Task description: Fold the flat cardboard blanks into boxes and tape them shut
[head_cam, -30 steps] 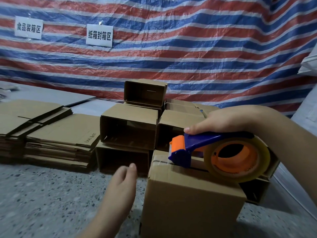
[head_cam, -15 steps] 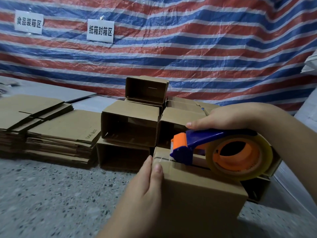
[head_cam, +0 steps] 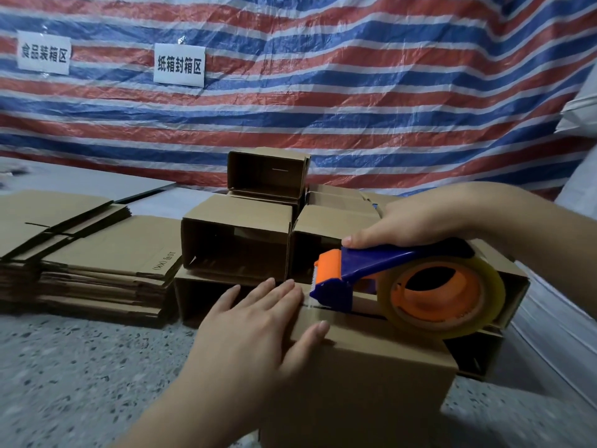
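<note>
A folded cardboard box [head_cam: 371, 383] stands on the floor right in front of me. My right hand [head_cam: 416, 221] grips a blue and orange tape dispenser [head_cam: 355, 273] with a clear tape roll [head_cam: 442, 295], its blade end resting on the box's top seam. My left hand [head_cam: 255, 324] lies flat over the box's left top edge, fingers straight, thumb on the top face next to the tape end. Two stacks of flat cardboard blanks [head_cam: 106, 253] lie at the left.
Several folded open boxes [head_cam: 239, 240] are piled behind the box, one [head_cam: 268, 176] on top. A striped tarp [head_cam: 323, 92] with two paper signs hangs behind. Speckled floor [head_cam: 80, 383] spreads to the left. White sacks [head_cam: 578, 286] stand at the right.
My left hand rose from the floor side to the box and now lies flat over its left top edge. The tape dispenser has stayed on the seam.
</note>
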Action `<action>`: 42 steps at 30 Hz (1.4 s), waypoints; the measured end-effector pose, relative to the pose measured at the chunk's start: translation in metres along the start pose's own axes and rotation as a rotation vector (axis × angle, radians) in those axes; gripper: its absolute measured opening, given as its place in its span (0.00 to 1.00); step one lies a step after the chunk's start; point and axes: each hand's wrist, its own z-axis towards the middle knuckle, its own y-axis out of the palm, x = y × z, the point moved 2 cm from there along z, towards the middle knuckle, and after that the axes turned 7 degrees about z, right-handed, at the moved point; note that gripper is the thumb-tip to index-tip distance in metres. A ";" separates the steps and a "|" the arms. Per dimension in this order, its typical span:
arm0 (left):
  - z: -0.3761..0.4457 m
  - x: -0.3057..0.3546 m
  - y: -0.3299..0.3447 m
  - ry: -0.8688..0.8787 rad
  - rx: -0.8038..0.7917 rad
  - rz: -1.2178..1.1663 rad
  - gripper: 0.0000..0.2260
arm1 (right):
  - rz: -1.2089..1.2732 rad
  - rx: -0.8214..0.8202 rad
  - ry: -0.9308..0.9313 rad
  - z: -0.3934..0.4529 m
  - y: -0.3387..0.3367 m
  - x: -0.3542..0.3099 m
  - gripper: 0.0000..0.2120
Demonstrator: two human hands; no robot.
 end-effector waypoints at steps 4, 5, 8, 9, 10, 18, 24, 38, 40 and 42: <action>0.002 -0.001 0.000 0.021 -0.010 0.072 0.44 | -0.027 -0.042 0.047 0.000 -0.005 0.013 0.32; 0.002 -0.001 0.000 0.023 -0.014 0.082 0.45 | -0.003 -0.077 0.067 -0.002 -0.007 0.021 0.34; 0.002 -0.001 0.000 0.025 -0.023 0.104 0.46 | 0.008 -0.079 0.107 -0.013 -0.013 0.050 0.39; 0.003 -0.001 0.000 0.030 -0.025 0.111 0.46 | -0.017 -0.066 0.123 -0.014 -0.014 0.058 0.40; 0.003 0.000 0.000 0.038 -0.032 0.116 0.45 | -0.034 -0.061 0.144 -0.015 -0.012 0.066 0.40; 0.014 0.014 -0.017 0.131 -0.136 0.298 0.52 | -0.054 0.022 0.160 -0.005 0.014 0.085 0.34; 0.030 0.064 -0.010 0.172 -0.275 0.217 0.49 | -0.005 0.012 0.091 -0.004 0.018 0.089 0.36; 0.026 0.061 0.001 0.218 -0.241 0.272 0.47 | 0.051 -0.030 0.071 -0.025 0.001 0.142 0.39; 0.026 0.061 0.002 0.219 -0.228 0.245 0.46 | 0.019 -0.048 0.062 -0.024 0.010 0.149 0.38; 0.026 0.061 0.000 0.226 -0.238 0.224 0.44 | 0.017 -0.064 0.038 -0.018 0.023 0.151 0.37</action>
